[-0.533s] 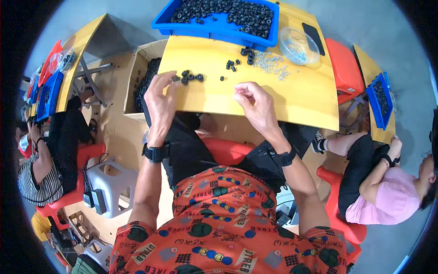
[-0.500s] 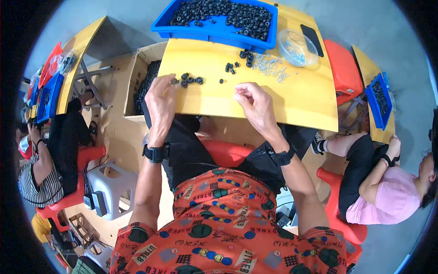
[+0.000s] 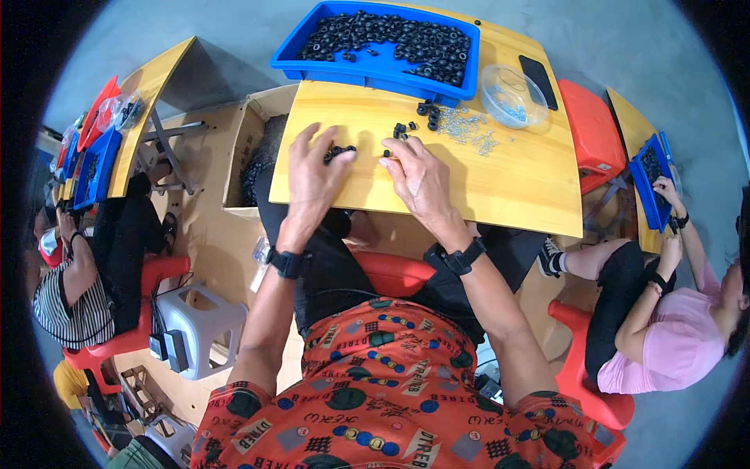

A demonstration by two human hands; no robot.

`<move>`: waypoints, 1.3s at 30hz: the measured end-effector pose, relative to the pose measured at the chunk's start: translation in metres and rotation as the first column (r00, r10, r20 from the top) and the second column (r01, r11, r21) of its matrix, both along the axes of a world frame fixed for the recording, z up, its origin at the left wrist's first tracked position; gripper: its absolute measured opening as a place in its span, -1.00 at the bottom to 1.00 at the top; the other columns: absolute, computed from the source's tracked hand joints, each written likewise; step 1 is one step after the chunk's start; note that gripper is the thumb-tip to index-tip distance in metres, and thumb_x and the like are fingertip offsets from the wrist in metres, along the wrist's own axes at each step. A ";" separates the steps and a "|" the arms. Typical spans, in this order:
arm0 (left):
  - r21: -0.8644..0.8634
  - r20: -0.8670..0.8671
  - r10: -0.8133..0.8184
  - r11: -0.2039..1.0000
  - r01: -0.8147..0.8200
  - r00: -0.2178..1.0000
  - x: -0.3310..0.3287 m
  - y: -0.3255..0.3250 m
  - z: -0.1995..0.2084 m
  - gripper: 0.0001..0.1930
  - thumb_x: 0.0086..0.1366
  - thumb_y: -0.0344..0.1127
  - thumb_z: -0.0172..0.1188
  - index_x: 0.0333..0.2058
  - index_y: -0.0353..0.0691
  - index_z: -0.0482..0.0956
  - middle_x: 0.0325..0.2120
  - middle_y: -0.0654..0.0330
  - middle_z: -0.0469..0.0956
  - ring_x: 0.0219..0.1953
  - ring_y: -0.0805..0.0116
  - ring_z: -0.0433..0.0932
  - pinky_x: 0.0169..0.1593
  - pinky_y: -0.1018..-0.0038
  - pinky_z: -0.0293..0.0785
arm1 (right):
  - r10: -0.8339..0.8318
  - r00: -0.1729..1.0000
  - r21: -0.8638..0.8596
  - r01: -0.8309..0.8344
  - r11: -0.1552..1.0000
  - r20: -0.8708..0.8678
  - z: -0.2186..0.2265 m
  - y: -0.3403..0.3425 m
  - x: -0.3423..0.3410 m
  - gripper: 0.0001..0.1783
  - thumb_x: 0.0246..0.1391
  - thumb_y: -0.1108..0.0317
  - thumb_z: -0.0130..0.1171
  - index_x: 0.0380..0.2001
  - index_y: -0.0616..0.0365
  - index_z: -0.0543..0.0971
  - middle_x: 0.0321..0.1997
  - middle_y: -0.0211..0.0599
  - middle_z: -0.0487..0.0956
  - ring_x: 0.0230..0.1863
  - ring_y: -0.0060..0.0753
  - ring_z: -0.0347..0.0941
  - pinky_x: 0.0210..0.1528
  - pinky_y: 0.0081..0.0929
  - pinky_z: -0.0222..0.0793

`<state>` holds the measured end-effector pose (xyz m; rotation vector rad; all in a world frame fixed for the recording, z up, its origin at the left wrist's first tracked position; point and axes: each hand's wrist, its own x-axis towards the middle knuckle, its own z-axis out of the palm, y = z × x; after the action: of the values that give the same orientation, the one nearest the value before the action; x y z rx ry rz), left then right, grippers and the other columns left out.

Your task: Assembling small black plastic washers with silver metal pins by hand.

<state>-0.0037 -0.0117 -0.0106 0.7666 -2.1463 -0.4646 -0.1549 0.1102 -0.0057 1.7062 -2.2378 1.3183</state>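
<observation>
On the yellow table, my left hand curves its spread fingers around a small cluster of black ring-shaped parts. My right hand is to the right, thumb and forefinger closed at a small black cylindrical part. Just beyond its knuckles lie a few more black parts, partly covered by the hand. Farther back is another black group beside a scatter of tiny clear or silvery pieces.
A blue tray of black parts spans the table's far side. To its right are a clear round tub and a dark phone-like slab. A cardboard box stands left, a red stool right. Co-workers sit at both sides.
My left hand has moved right and over the black cluster. My right hand has reached left to the single small black part. The whole view has shifted slightly downward.
</observation>
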 end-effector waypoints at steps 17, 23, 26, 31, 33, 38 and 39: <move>-0.276 0.214 0.294 0.933 -0.231 0.932 0.041 -0.108 -0.012 -0.65 0.15 -0.48 0.13 -0.04 -0.29 0.47 0.02 -0.08 0.43 0.05 -0.11 0.37 0.13 0.12 0.31 | -0.051 0.998 -0.072 0.048 0.996 -0.040 -0.011 -0.003 -0.001 -0.91 0.00 0.47 0.21 -0.36 0.11 0.54 -0.37 -0.25 0.48 -0.32 -0.12 0.51 -0.31 -0.26 0.44; 0.061 -0.066 -0.126 0.990 0.130 0.990 -0.020 -0.014 0.004 -0.74 0.17 -0.48 0.20 -0.12 -0.29 0.57 -0.17 0.01 0.58 -0.11 0.11 0.56 0.01 0.34 0.46 | -0.036 0.999 -0.048 0.036 0.998 -0.001 -0.009 0.003 -0.003 -0.90 0.01 0.49 0.18 -0.34 0.13 0.54 -0.36 -0.21 0.48 -0.31 -0.10 0.50 -0.30 -0.24 0.43; 0.309 -0.101 -0.178 0.929 0.201 0.979 -0.040 0.010 0.000 -0.72 0.19 -0.51 0.19 -0.09 -0.31 0.56 -0.20 0.03 0.58 -0.20 0.25 0.59 -0.09 0.40 0.52 | -0.033 0.999 -0.069 0.033 0.997 -0.007 -0.008 0.003 0.001 -0.87 0.02 0.49 0.16 -0.30 0.14 0.55 -0.34 -0.17 0.48 -0.30 -0.08 0.50 -0.29 -0.22 0.44; 0.238 -0.059 -0.184 0.952 0.193 0.981 -0.057 0.017 0.000 -0.74 0.23 -0.50 0.14 -0.08 -0.30 0.55 -0.21 0.01 0.58 -0.24 0.20 0.60 -0.12 0.38 0.53 | -0.064 0.979 -0.121 0.089 0.989 0.194 0.004 0.014 -0.017 -0.76 0.07 0.54 0.06 -0.16 0.22 0.55 -0.26 -0.07 0.52 -0.23 0.01 0.48 -0.22 -0.17 0.41; 0.177 -0.041 -0.167 0.969 0.171 0.985 -0.068 0.009 0.000 -0.75 0.25 -0.48 0.12 -0.08 -0.30 0.54 -0.20 0.01 0.58 -0.22 0.16 0.60 -0.11 0.36 0.52 | -0.108 0.993 -0.138 0.114 0.984 0.054 0.005 0.011 -0.044 -0.75 0.06 0.54 0.06 -0.15 0.24 0.54 -0.25 -0.06 0.52 -0.19 0.02 0.47 -0.18 -0.17 0.40; 0.148 -0.077 -0.204 0.966 0.214 0.976 -0.101 0.001 -0.007 -0.76 0.28 -0.45 0.07 -0.08 -0.31 0.54 -0.12 -0.04 0.55 -0.08 -0.01 0.53 0.00 0.28 0.46 | -0.101 0.979 -0.077 0.089 0.993 -0.179 0.000 -0.014 -0.074 -0.66 0.03 0.51 0.11 -0.07 0.29 0.53 -0.15 -0.11 0.53 -0.04 -0.02 0.41 0.00 -0.18 0.32; 0.154 -0.078 -0.206 0.964 0.215 0.976 -0.103 0.003 -0.009 -0.76 0.28 -0.45 0.07 -0.08 -0.31 0.54 -0.12 -0.04 0.55 -0.08 -0.01 0.53 0.00 0.28 0.46 | -0.102 0.979 -0.071 0.091 0.993 -0.179 -0.003 -0.019 -0.073 -0.66 0.03 0.51 0.11 -0.07 0.29 0.53 -0.15 -0.11 0.53 -0.04 -0.02 0.41 0.00 -0.18 0.32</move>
<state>-0.1066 -0.0089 -0.0199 0.6047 -2.1612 -0.7723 -0.2283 0.0916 -0.0085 1.6039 -2.1254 1.1489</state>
